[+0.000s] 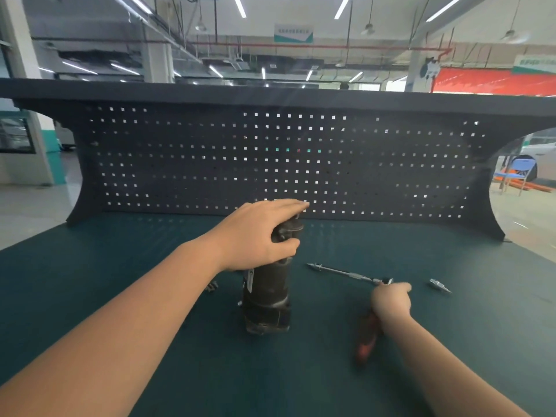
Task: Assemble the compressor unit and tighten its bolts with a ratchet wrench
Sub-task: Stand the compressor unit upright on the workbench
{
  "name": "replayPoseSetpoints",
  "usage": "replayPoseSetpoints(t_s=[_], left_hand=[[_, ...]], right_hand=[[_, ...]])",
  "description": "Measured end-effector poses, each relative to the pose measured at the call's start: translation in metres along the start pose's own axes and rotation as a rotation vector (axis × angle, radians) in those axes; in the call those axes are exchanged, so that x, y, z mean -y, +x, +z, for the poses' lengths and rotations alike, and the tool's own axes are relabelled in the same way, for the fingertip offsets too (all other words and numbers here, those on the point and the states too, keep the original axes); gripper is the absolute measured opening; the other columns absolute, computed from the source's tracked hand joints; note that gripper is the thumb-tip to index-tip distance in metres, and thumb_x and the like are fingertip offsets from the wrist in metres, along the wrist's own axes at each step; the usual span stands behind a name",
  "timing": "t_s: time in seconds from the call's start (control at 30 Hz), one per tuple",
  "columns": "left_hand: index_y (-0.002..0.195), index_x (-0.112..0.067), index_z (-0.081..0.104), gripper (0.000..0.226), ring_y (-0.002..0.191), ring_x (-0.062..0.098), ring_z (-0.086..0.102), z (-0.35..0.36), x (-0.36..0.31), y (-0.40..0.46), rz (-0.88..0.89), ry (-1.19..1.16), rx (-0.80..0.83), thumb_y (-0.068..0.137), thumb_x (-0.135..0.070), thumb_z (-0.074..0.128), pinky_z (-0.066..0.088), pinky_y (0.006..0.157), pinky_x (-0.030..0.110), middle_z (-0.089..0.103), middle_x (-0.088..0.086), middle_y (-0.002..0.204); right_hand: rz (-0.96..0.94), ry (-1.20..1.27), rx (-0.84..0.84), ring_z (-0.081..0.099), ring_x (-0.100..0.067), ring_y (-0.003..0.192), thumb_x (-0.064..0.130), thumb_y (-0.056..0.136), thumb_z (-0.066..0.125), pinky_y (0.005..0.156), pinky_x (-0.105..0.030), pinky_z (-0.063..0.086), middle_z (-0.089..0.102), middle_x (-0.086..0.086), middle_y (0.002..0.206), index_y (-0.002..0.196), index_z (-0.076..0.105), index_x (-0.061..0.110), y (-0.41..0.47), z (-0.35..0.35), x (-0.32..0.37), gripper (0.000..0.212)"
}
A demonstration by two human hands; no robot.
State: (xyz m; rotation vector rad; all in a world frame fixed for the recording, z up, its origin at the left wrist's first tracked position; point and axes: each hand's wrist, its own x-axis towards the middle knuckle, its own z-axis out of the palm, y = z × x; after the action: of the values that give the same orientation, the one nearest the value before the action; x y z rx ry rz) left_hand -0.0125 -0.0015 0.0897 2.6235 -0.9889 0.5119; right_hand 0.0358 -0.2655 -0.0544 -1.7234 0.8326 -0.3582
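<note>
A dark cylindrical compressor unit point(268, 296) stands upright on the green mat in the middle of the bench. My left hand point(258, 233) grips its top end, fingers over the cap and thumb against its side. To the right, my right hand point(391, 302) is curled round a ratchet wrench point(367, 341) with a red and black handle that points toward me; the wrench head is hidden under the fingers. A long silver bolt point(340, 270) lies on the mat just beyond that hand. A short silver bolt point(440, 286) lies further right.
A dark pegboard panel point(285, 164) rises along the back edge of the green mat point(120, 266). A small metal part point(212, 287) lies just left of the compressor, partly behind my left forearm. A blue chair point(517, 173) stands beyond the bench at right.
</note>
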Motion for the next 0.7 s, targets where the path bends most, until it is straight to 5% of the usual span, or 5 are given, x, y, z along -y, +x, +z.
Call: replayPoseSetpoints(t_s=[0.23, 0.37, 0.47, 0.6, 0.7], left_hand=[[0.153, -0.040, -0.004, 0.091, 0.142, -0.006, 0.003, -0.001, 0.014, -0.002, -0.007, -0.088, 0.032, 0.081, -0.054, 0.049, 0.010, 0.116, 0.027, -0.001, -0.032, 0.156], [0.141, -0.058, -0.021, 0.107, 0.142, -0.009, -0.002, -0.001, 0.019, -0.003, 0.051, -0.192, -0.021, 0.073, -0.067, 0.061, 0.011, 0.115, 0.026, -0.012, -0.038, 0.152], [0.129, -0.070, -0.026, 0.122, 0.145, -0.004, -0.009, -0.003, 0.019, -0.006, 0.038, -0.310, -0.035, 0.055, -0.077, 0.071, 0.011, 0.118, 0.031, -0.018, -0.038, 0.149], [0.131, -0.068, -0.022, 0.099, 0.142, -0.006, -0.012, 0.002, 0.018, -0.012, 0.003, -0.456, -0.297, 0.067, -0.083, 0.052, 0.005, 0.118, 0.040, -0.026, -0.044, 0.141], [0.137, -0.040, 0.033, 0.051, 0.135, 0.010, 0.036, 0.001, 0.045, -0.017, -0.302, -0.929, -0.631, 0.093, -0.066, 0.035, 0.034, 0.104, 0.031, 0.036, -0.014, 0.148]], right_hand=[[-0.317, -1.016, 0.007, 0.057, -0.030, 0.107, 0.026, 0.090, 0.049, 0.077, -0.032, 0.043, 0.062, -0.007, 0.117, 0.112, 0.058, 0.013, -0.038, -0.028, 0.027, 0.026], [-0.891, -0.128, 0.365, 0.036, -0.013, 0.133, 0.067, 0.080, 0.053, 0.106, -0.030, 0.034, 0.051, 0.007, 0.133, 0.124, 0.051, 0.046, -0.093, -0.015, 0.085, 0.049], [-1.053, 0.072, 0.708, 0.007, 0.000, 0.144, 0.066, 0.076, 0.057, 0.108, -0.017, 0.022, 0.023, 0.014, 0.153, 0.120, 0.042, 0.066, -0.137, 0.007, 0.112, 0.046], [-1.059, 0.129, 0.732, 0.037, -0.013, 0.133, 0.035, 0.085, 0.059, 0.115, -0.042, 0.025, 0.058, 0.006, 0.129, 0.109, 0.068, 0.028, -0.149, 0.029, 0.115, 0.027], [-1.036, 0.178, 0.696, 0.055, -0.018, 0.113, 0.014, 0.092, 0.057, 0.102, -0.040, 0.042, 0.067, 0.005, 0.115, 0.088, 0.075, 0.016, -0.145, 0.034, 0.112, 0.019]])
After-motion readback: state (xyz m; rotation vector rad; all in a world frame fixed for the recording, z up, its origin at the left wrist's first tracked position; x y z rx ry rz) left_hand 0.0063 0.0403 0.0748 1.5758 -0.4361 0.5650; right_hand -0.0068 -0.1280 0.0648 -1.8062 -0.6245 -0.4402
